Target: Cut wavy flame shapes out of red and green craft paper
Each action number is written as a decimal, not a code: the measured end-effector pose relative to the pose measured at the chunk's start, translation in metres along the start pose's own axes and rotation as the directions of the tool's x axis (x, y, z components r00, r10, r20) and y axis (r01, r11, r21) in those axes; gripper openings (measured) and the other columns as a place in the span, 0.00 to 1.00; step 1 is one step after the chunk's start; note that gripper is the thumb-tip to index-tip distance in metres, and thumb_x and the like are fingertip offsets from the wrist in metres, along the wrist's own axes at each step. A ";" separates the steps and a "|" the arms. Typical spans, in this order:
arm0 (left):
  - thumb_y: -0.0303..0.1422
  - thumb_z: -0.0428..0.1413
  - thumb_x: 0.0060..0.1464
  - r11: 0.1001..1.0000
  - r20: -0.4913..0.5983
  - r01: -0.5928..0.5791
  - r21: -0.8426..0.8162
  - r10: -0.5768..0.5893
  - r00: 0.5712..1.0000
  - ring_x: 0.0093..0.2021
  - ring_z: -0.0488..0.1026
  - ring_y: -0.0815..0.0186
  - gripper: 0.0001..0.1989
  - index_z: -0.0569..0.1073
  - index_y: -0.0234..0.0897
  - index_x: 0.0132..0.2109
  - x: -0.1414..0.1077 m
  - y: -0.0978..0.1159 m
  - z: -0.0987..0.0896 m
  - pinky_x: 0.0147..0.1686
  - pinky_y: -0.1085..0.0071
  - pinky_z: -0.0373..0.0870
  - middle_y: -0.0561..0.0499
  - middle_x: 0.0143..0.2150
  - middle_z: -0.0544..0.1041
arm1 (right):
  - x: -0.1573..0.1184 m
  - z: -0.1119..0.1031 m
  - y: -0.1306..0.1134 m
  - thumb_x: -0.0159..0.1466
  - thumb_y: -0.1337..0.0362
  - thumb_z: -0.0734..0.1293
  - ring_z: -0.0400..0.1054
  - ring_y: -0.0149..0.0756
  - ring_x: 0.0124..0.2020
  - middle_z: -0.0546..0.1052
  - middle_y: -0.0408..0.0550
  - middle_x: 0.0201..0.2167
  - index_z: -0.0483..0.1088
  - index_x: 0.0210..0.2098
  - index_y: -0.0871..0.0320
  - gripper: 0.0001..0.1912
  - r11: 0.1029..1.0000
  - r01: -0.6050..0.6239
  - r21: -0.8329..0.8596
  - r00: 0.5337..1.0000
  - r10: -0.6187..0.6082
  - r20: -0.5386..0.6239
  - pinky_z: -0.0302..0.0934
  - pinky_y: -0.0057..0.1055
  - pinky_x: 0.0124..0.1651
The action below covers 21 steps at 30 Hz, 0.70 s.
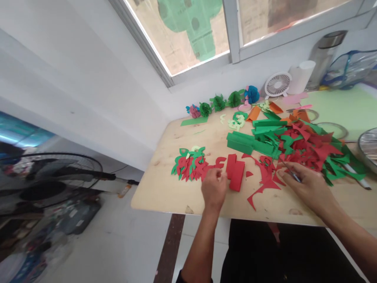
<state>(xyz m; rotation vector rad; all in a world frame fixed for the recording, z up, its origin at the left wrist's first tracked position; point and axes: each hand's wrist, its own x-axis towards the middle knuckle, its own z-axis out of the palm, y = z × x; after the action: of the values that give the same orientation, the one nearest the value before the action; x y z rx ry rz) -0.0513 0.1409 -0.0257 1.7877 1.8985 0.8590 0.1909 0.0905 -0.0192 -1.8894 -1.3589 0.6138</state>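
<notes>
My left hand (214, 186) is over the table, its fingers curled and close together. Whether a small piece is pinched in them is hidden. It is beside a pile of red and green cut paper leaves (190, 165) and left of two folded red paper strips (235, 173). My right hand (309, 186) is closed around a slim, dark metal tool that looks like scissors (293, 173), mostly covered by the fingers. Jagged red paper offcuts (267, 177) lie between my hands, touching or very near the right fingertips.
A heap of red and green scraps (313, 143) spreads at the right, with folded green strips (240, 142) beside it. Paper honeycomb balls (218, 103) line the wall near a small white fan (277, 85). A marker (357, 176) lies at right. A floor fan (50, 184) stands left.
</notes>
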 end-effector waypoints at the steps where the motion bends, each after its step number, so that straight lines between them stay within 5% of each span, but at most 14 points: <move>1: 0.34 0.55 0.48 1.000 0.049 -0.022 0.011 0.021 0.999 0.36 0.72 0.61 0.07 0.74 0.39 0.35 -0.002 0.004 0.006 0.37 0.67 0.66 0.47 0.34 0.76 | -0.003 0.002 -0.002 0.56 0.53 0.64 0.73 0.49 0.38 0.80 0.53 0.39 0.75 0.42 0.60 0.21 1.000 0.015 0.017 1.000 -0.016 0.017 0.64 0.37 0.38; 5: 0.38 0.56 0.49 0.968 0.266 -0.090 0.236 0.025 0.964 0.39 0.73 0.57 0.10 0.72 0.38 0.38 -0.004 0.017 0.024 0.37 0.64 0.64 0.44 0.39 0.76 | -0.015 0.011 -0.011 0.58 0.54 0.63 0.73 0.45 0.32 0.80 0.48 0.30 0.76 0.38 0.57 0.17 0.997 0.042 0.063 0.998 -0.045 0.048 0.63 0.33 0.30; 11: 0.32 0.57 0.47 0.982 0.295 -0.091 0.165 0.039 0.955 0.37 0.71 0.59 0.05 0.70 0.39 0.33 -0.003 0.020 0.025 0.35 0.66 0.62 0.46 0.35 0.74 | -0.019 0.024 -0.016 0.56 0.55 0.65 0.70 0.41 0.26 0.79 0.46 0.26 0.77 0.34 0.56 0.14 0.986 0.004 0.168 0.996 -0.018 0.082 0.62 0.31 0.27; 17: 0.29 0.56 0.46 0.967 0.308 0.072 -0.244 0.007 0.951 0.25 0.64 0.68 0.07 0.65 0.38 0.24 -0.009 0.023 0.021 0.28 0.71 0.58 0.54 0.22 0.68 | -0.014 0.035 -0.010 0.56 0.55 0.66 0.69 0.40 0.26 0.78 0.46 0.27 0.76 0.37 0.56 0.14 0.963 -0.079 0.257 0.989 0.044 0.142 0.61 0.31 0.26; 21: 0.34 0.59 0.44 0.691 0.394 0.330 -0.643 -0.070 0.916 0.20 0.59 0.74 0.11 0.64 0.37 0.25 -0.019 0.039 0.024 0.22 0.75 0.55 0.58 0.20 0.64 | -0.013 0.032 -0.020 0.54 0.54 0.68 0.69 0.39 0.26 0.78 0.46 0.28 0.76 0.38 0.57 0.17 0.919 -0.148 0.364 0.985 0.105 0.134 0.62 0.31 0.27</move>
<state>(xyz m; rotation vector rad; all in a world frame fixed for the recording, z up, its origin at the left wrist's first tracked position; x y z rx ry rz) -0.0041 0.1259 -0.0199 1.1280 1.2531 0.9415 0.1513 0.0907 -0.0237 -1.6575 -1.0973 0.9837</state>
